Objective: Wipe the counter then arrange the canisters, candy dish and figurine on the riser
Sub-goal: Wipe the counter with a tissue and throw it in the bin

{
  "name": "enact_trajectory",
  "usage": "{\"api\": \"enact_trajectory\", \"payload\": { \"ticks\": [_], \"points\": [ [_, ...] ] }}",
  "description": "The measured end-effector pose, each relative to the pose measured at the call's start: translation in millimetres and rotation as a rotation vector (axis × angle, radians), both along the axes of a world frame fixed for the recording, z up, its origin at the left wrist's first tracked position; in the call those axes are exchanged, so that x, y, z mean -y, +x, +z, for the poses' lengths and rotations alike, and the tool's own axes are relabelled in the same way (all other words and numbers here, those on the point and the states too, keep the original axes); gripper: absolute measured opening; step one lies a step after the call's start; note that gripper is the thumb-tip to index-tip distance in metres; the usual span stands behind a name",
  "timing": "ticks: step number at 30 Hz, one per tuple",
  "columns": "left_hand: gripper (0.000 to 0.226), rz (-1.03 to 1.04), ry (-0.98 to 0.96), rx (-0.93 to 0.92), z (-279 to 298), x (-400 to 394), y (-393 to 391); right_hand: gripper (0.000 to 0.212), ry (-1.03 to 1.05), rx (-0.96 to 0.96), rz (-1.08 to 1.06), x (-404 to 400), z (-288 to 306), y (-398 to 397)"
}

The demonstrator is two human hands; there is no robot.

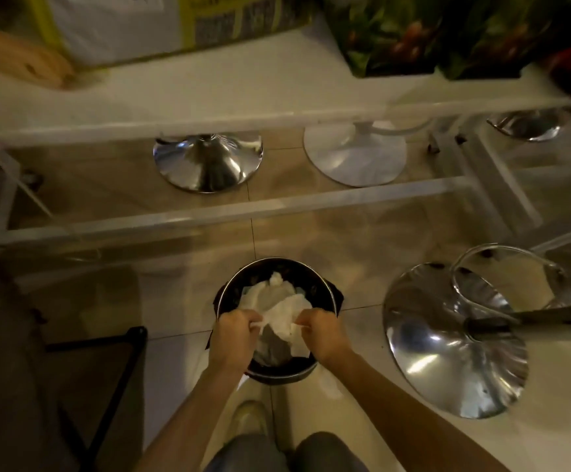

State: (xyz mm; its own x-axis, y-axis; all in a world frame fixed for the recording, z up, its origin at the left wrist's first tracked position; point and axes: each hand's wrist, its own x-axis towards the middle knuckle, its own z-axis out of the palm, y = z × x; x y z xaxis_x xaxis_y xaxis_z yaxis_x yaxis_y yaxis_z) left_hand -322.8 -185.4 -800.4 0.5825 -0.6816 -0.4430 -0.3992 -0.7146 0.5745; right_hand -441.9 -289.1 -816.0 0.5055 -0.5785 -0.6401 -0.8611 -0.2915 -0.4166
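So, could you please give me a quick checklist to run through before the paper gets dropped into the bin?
1. Left hand grips the paper: ok.
2. Right hand grips the paper: ok.
3. Paper is over the bin opening: ok.
4. Bin has room: cannot tell, white paper already lies inside.
5. Bin stands upright on the floor: ok.
6. Canisters, dish and figurine ready on the counter: cannot tell, none in view.
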Motion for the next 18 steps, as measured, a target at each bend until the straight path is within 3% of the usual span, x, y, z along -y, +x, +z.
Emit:
{"api": "enact_trajectory", "payload": {
  "ticks": [4,8,14,18],
  "points": [
    [0.025,-0.040,0.055,-0.031,-31.2,3.4,-2.0,0.039,-0.037,-0.076,0.121,-2.0,-28.7,-0.1],
    [0.036,-0.229,0.233,0.040,-22.5,5.6,-4.1,0.040,-0.074,-0.010,0.158,-2.0,-19.6,-4.1],
    [0.046,-0.291,0.201,0.141,56.5,4.3,1.7,0.038,-0.053,0.073,0.150,13.1,61.6,6.3],
    [0.041,-0.260,0.127,0.095,136.9,-1.9,10.7,0.039,0.030,0.108,0.190,19.6,144.4,12.3]
  ]
}}
